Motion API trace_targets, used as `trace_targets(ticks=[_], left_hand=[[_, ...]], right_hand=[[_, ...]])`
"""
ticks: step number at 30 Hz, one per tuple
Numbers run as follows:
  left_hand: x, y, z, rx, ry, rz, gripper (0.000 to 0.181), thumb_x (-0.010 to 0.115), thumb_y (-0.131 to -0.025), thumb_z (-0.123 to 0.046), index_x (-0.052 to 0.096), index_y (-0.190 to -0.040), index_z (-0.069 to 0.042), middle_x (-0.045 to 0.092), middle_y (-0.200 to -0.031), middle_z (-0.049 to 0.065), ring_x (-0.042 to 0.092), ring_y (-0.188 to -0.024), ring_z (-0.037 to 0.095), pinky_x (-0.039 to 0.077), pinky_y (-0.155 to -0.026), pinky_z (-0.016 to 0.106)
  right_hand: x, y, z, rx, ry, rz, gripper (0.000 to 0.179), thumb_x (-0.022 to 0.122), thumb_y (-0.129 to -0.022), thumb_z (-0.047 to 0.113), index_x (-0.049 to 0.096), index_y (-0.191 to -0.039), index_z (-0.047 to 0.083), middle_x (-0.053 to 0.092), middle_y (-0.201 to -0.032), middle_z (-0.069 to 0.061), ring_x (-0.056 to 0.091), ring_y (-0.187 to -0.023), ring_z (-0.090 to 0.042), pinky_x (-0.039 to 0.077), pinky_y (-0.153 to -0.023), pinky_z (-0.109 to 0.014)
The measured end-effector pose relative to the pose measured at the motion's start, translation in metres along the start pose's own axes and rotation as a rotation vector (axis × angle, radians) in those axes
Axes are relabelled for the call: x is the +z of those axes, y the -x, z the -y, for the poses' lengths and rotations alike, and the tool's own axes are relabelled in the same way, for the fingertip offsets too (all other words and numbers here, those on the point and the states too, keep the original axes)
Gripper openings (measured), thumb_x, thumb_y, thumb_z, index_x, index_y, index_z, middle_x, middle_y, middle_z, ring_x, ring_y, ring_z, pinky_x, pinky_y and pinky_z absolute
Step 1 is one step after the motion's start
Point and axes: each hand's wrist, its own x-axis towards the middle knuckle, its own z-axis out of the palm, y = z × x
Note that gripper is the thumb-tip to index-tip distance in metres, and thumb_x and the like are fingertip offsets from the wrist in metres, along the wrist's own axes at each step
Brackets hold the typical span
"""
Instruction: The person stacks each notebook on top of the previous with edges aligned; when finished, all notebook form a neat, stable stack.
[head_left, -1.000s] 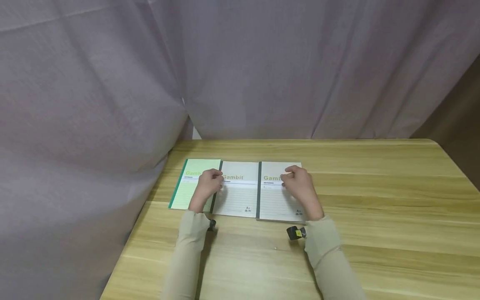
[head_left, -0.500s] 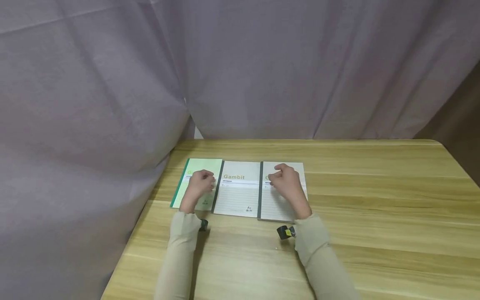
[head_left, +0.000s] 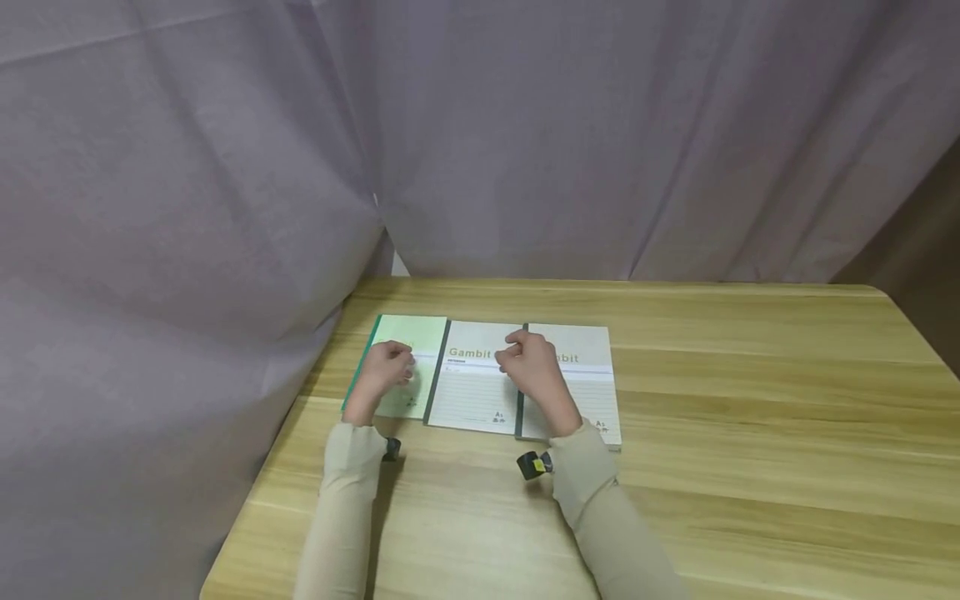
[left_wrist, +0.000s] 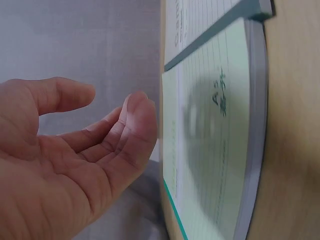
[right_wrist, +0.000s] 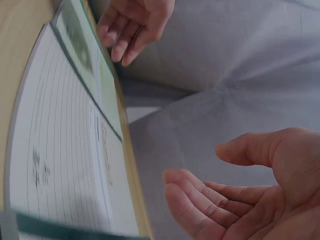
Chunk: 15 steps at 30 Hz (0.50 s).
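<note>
Three notebooks lie side by side on the table: a green notebook (head_left: pixel 422 387) with a green spine at the left, then a white middle notebook (head_left: pixel 472 392) and a white right notebook (head_left: pixel 577 392), both with dark spines. Above the green one hovers my left hand (head_left: pixel 381 373), fingers loosely bent and holding nothing. My right hand (head_left: pixel 536 367) is over the seam between the two white notebooks, its palm bare. In the left wrist view a gap shows between the fingers (left_wrist: pixel 135 135) and the green cover. The right wrist view also shows bent, apart fingers (right_wrist: pixel 200 210).
The wooden table (head_left: pixel 750 400) extends to the right and toward the front. Grey curtains (head_left: pixel 510 142) hang behind it and along its left side. A small black camera (head_left: pixel 532 465) sits at the right wrist.
Both hands have moved left above the notebooks, the right hand farther, from the right notebook to the seam beside the middle one. The notebooks keep their places on the table.
</note>
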Motion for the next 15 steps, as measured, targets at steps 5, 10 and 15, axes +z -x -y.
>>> trace_targets(ticks=[5, 10, 15], left_hand=[[-0.012, 0.001, 0.007, -0.034, 0.024, -0.017, 0.037, 0.047, -0.102, -0.009, 0.055, -0.128, 0.017, 0.063, -0.116, 0.031, 0.068, -0.092, 0.039, 0.059, -0.075, 0.034], [-0.020, 0.003, 0.015, -0.073, 0.056, -0.041, 0.036, 0.047, -0.102, -0.008, 0.055, -0.127, 0.017, 0.063, -0.115, 0.032, 0.068, -0.091, 0.038, 0.059, -0.076, 0.035], [-0.025, 0.006, 0.021, -0.085, 0.069, -0.057, 0.038, 0.047, -0.102, -0.009, 0.056, -0.128, 0.017, 0.063, -0.117, 0.033, 0.067, -0.090, 0.038, 0.059, -0.077, 0.036]], right_hand=[[0.017, 0.000, 0.009, -0.017, -0.014, 0.011, 0.042, 0.065, -0.091, 0.012, 0.061, -0.127, -0.011, 0.074, -0.094, -0.016, 0.072, -0.079, -0.025, 0.057, -0.071, -0.037], [0.030, 0.001, 0.014, -0.037, -0.035, 0.027, 0.041, 0.064, -0.090, 0.009, 0.061, -0.125, -0.012, 0.075, -0.091, -0.016, 0.072, -0.075, -0.023, 0.057, -0.075, -0.039], [0.040, 0.002, 0.019, -0.051, -0.053, 0.041, 0.041, 0.064, -0.089, 0.009, 0.061, -0.124, -0.012, 0.075, -0.090, -0.015, 0.071, -0.075, -0.024, 0.056, -0.077, -0.041]])
